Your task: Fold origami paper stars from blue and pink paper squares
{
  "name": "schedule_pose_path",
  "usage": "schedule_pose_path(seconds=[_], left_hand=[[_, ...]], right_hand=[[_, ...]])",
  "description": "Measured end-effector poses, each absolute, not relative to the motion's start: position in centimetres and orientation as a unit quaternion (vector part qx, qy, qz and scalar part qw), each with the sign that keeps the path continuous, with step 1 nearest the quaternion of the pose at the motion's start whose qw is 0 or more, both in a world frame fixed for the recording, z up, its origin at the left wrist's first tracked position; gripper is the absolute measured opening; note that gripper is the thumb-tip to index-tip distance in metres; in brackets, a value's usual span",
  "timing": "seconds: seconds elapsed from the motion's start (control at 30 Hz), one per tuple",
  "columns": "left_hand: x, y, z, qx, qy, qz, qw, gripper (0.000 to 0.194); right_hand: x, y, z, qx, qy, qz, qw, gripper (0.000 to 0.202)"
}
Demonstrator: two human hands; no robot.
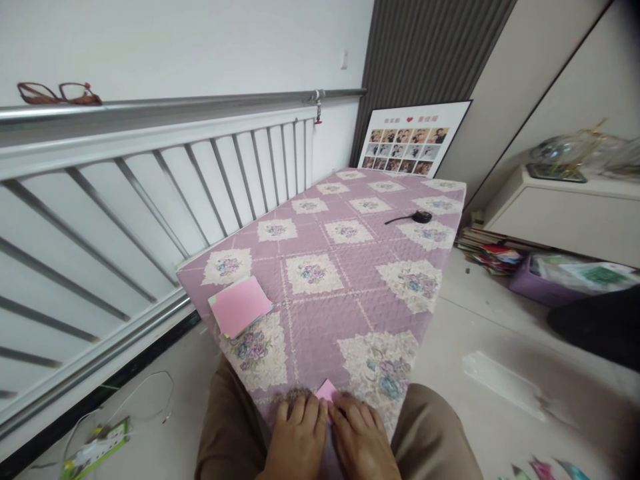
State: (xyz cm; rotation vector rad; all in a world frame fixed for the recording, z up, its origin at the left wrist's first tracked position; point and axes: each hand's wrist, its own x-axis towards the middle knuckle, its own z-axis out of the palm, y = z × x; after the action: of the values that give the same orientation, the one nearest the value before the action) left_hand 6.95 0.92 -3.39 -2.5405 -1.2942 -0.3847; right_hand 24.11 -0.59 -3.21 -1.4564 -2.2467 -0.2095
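A small piece of pink paper [327,391] lies on the near end of the table, a pointed corner showing beyond my fingertips. My left hand [299,430] is closed, its fingers side by side and pressing at the paper's left edge. From the other side my right hand [357,430] pinches at the same paper, thumb and index finger close to the left hand. Most of the paper is hidden under both hands. Farther left on the flowered purple tablecloth [320,327] rests a stack of pink paper sheets [241,307], with other colours peeking out at its edges.
Toward the far right of the table lies a black tape measure [421,217]. A white radiator [150,207] runs along the left, with glasses [60,93] on the pipe above. Right of the table are a purple bin [535,283] and, on the floor, folded paper shapes [543,468].
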Motion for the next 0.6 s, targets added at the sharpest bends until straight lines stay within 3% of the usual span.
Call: schedule_pose_path(seconds=[0.23, 0.6], left_hand=[[6.6, 0.9, -3.7, -0.881, -0.454, -0.067, 0.114, 0.032], [6.3, 0.9, -3.5, -0.855, -0.483, -0.135, 0.132, 0.031]], right_hand=[[24.5, -0.7, -3.5, -0.523, -0.829, -0.065, 0.186, 0.042], [25.8, -1.7, -5.1, -0.526, -0.836, -0.03, 0.155, 0.047]])
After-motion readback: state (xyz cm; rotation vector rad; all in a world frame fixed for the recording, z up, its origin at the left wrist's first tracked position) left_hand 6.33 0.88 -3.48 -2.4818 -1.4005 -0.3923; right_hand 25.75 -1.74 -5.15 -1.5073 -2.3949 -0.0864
